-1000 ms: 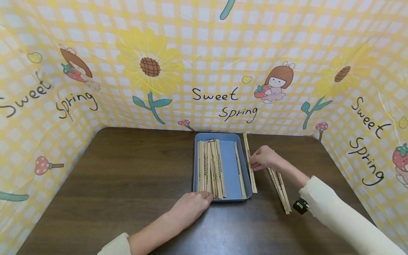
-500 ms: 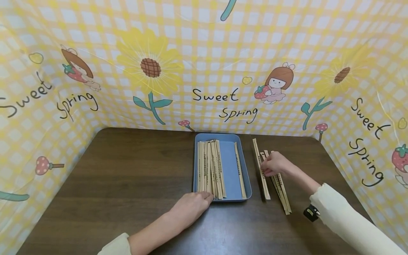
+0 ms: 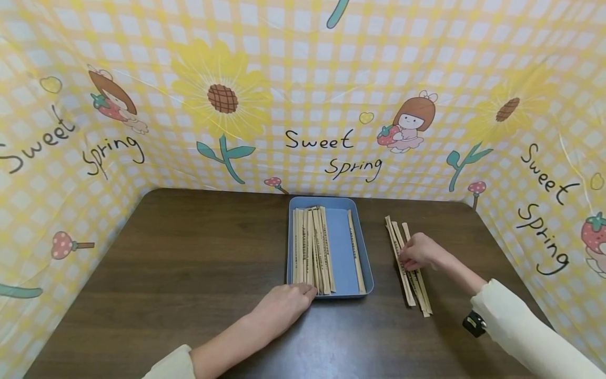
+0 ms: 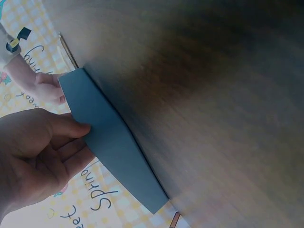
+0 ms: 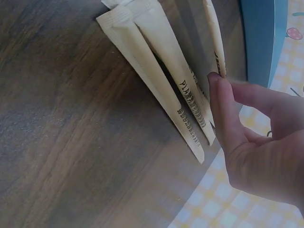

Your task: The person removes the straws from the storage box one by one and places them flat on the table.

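Observation:
My left hand [image 3: 284,308] grips the near rim of a blue tray [image 3: 342,231]; in the left wrist view its thumb lies on the tray's outer wall [image 4: 104,128]. Inside the tray, several paper-wrapped straws [image 3: 310,247] lie side by side at the left, and a single wrapped straw [image 3: 355,255] lies along the right wall. To the right of the tray, my right hand [image 3: 423,251] pinches a wrapped straw [image 5: 216,35] between thumb and fingers. Right beside it, other wrapped straws [image 5: 149,71] lie slanted on the table, partly hidden by this hand in the head view.
The dark wooden table [image 3: 189,252] extends around the tray. A yellow checked cloth [image 3: 303,95] with flower prints stands behind it and along both sides. A small black device [image 3: 474,323] sits on the right wrist.
My right hand has carried the pinched straw from beside the tray's right wall rightward to the straws on the table. The left hand and the tray have stayed put.

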Tool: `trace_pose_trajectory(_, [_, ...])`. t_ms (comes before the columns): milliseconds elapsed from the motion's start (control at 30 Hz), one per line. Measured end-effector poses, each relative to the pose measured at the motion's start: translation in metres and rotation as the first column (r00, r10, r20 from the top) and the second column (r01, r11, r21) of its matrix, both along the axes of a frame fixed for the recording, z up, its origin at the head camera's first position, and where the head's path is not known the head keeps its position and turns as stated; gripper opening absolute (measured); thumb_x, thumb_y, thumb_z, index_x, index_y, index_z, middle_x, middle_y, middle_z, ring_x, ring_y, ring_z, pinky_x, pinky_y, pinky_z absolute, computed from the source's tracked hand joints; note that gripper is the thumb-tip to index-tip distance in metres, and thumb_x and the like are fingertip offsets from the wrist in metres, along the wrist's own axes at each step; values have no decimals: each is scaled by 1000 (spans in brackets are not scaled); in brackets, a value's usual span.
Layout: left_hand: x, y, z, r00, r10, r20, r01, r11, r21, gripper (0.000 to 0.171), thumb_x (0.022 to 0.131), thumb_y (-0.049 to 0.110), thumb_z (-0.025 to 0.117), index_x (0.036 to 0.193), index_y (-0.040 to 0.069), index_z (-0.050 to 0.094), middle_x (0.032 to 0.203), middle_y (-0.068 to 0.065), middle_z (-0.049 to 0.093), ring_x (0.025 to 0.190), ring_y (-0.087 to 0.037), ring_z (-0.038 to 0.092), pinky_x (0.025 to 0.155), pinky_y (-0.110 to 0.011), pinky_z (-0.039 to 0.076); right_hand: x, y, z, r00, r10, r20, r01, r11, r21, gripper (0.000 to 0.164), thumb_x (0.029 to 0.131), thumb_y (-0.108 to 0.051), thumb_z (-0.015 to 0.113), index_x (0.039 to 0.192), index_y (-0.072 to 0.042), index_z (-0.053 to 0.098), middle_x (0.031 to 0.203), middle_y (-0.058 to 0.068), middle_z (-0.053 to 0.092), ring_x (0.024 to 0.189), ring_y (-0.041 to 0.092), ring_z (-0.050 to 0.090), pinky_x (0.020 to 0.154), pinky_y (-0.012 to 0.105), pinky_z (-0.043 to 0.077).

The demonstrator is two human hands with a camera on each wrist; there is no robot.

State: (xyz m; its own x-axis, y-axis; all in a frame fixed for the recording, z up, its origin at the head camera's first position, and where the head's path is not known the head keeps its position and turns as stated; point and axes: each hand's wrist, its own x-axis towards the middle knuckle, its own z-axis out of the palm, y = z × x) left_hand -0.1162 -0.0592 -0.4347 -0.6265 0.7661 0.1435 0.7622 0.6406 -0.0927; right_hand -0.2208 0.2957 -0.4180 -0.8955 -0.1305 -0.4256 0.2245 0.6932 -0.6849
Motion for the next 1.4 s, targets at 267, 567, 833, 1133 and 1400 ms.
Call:
trace_pose_trajectory(267, [-1, 0, -2, 1000, 0, 0, 0, 1000, 8, 32, 87, -2, 69, 119, 3, 70, 115, -9, 69, 105, -20, 67, 76, -27, 60, 2, 1, -1, 1000, 19, 13, -20, 999, 31, 9, 89, 5, 62, 89, 12, 68, 69, 12, 65, 58, 15, 65, 59, 28, 60])
trace_pose_trajectory(567, [-2, 0, -2, 1000, -7, -23, 8, 1000, 12, 31, 87, -1, 70, 118, 4, 71, 113, -7, 70, 102, -19, 67, 73, -26, 60, 0, 4, -4, 998, 54, 18, -55, 998, 37, 12, 88, 7, 62, 81, 11, 70, 75, 11, 67, 60, 16, 68, 60, 28, 61])
trace_pose_trajectory(833, [-2, 0, -2, 999, -6, -33, 6, 1000, 11, 30, 87, -1, 69, 116, 4, 71, 112, -7, 70, 102, -19, 67, 73, -26, 59, 1, 6, -3, 997, 67, 28, -67, 998, 12, 7, 82, 6, 66, 77, 7, 69, 69, 11, 67, 57, 16, 67, 58, 28, 61])
trace_pose_trajectory(1133, [-1, 0, -1, 1000, -4, -20, 4, 1000, 10, 30, 87, -1, 69, 117, 4, 70, 112, -7, 70, 103, -19, 67, 74, -26, 59, 3, 7, -7, 998, 45, 32, -45, 999, 11, 11, 82, 7, 65, 72, 3, 66, 65, 9, 66, 55, 14, 66, 57, 28, 60])
trace_pose_trajectory(1400, [-1, 1, -1, 1000, 1, -18, -1, 1000, -6, 31, 87, -1, 70, 117, 5, 70, 113, -6, 70, 104, -18, 67, 74, -25, 59, 4, 4, -5, 999, 28, 18, -29, 996, 79, 9, 85, 4, 70, 76, 8, 71, 66, 9, 67, 56, 16, 67, 57, 29, 61])
